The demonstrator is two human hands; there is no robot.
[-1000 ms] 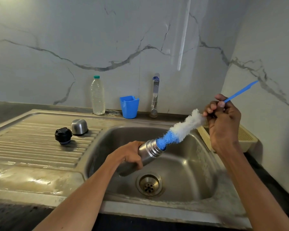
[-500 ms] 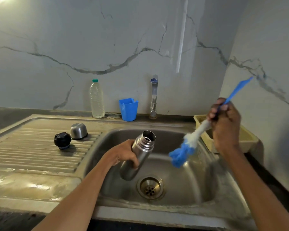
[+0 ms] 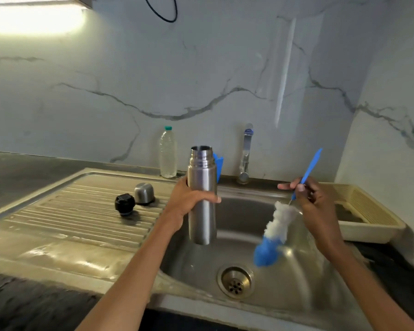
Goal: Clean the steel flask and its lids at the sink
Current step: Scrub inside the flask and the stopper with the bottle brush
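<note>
A person stands at a steel sink, the left hand wrapped around the middle of a steel flask, thumb across its front. The flask is held upright above the basin's left side, its open threaded mouth pointing up and its base clear of the basin floor.

The right hand pinches the thin blue handle of a bottle brush over the basin's right side, with the forefinger stretched out to the left. The brush hangs tilted, handle up and to the right, its white-and-blue head pointing down toward the drain without touching it. Brush and flask are apart.

On the ribbed drainboard left of the basin sit the flask's two lids just beside each other: a black stopper in front and a steel cap behind it to the right.

At the back edge, against the marble wall, a clear plastic bottle with a green cap stands left of the flask. A blue cup shows partly from behind the flask, and the tap stands to the right of it. A cream plastic basket rests on the desk at the sink's right.
</note>
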